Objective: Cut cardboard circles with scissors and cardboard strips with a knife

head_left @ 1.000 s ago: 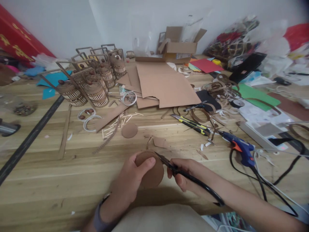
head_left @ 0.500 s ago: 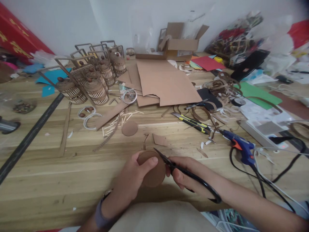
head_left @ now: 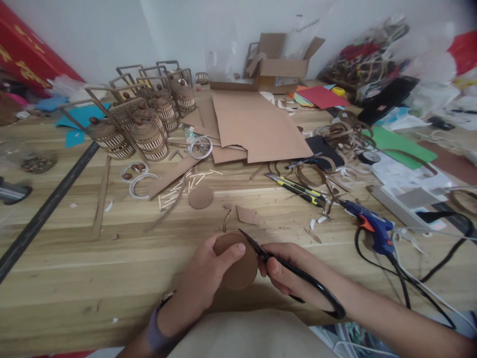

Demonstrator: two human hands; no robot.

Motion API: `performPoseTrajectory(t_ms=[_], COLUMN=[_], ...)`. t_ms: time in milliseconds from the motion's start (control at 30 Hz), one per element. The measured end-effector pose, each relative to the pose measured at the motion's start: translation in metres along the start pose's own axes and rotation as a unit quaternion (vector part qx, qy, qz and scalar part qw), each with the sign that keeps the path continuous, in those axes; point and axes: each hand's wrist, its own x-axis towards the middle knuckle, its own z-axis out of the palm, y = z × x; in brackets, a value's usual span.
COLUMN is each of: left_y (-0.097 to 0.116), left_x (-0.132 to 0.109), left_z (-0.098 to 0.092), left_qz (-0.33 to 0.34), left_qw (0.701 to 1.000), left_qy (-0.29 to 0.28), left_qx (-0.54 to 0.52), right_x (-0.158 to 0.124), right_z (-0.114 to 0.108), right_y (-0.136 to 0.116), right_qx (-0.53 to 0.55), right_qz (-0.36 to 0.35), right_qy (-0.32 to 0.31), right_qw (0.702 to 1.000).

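Between thumb and fingers, my left hand (head_left: 208,271) grips a round brown cardboard disc (head_left: 238,268) at its left side. Black-handled scissors (head_left: 309,281) are in my right hand (head_left: 285,266), their blades lying along the disc's upper right edge. Whether the blades are touching the rim I cannot tell. Just beyond the disc lie a small cardboard scrap (head_left: 246,215) and a thin curled offcut (head_left: 226,220). A second cardboard disc (head_left: 200,197) rests flat on the table farther away, near several short pale sticks (head_left: 171,199).
Several small lidded baskets (head_left: 149,139) with tall handles stand at the back left. Cardboard sheets (head_left: 261,129) lie mid-table, with an open box (head_left: 285,72) behind. A utility knife (head_left: 296,190), a blue glue gun (head_left: 368,223) with cords and a power strip (head_left: 400,209) are to the right.
The disc, both hands and the scissors sit almost as before, with only a very slight shift to the right. Nothing was let go or picked up.
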Motion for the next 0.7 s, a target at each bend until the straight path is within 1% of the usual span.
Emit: performPoseTrajectory(t_ms=[200,333,533,700], left_y=[-0.0016,-0.0022,-0.0031,-0.0011], left_x=[0.0001,0.0,0.0004,0.0001], left_z=[-0.0021,-0.0025,-0.0022,-0.001], left_qz=[0.004,-0.006,-0.004,0.001], left_qw=[1.0,1.0,1.0,1.0], left_qy=[-0.008,0.004,0.001,-0.01], left_qx=[0.012,0.019,0.007,0.007], right_x=[-0.0008,-0.0015,-0.0016,-0.0014], right_z=[0.0004,0.001,0.003,0.0029], right_y=[0.0008,0.0013,0.0026,0.0022], right_qx=[0.004,0.007,0.025,0.019], right_qz=[0.001,-0.001,-0.006,-0.008], right_qy=[0.0,0.008,0.011,0.022], right_qw=[1.0,1.0,1.0,1.0])
